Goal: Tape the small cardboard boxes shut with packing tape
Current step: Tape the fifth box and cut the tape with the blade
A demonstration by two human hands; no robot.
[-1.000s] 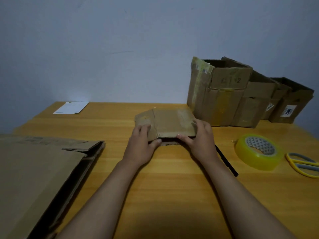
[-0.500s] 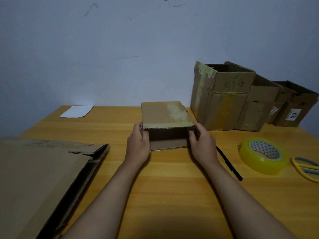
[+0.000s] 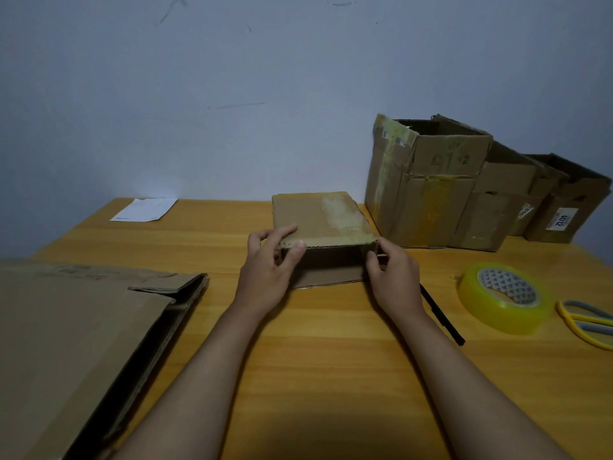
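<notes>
Both hands grip the small cardboard box mid-table: left hand pinches its near-left corner, right hand seemingly clasps the right (open end facing the person).

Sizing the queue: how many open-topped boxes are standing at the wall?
3, in a row at the table's back right: tallest box nearest centre, middle box beside it, labelled box at the far right. They overlap, so another could be hidden behind.

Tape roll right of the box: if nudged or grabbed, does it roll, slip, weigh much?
The tape roll lies flat on the table, so it will probably slide, not roll. Its glossy yellow side may be slick. Thick winding suggests some heft for its size.
</notes>
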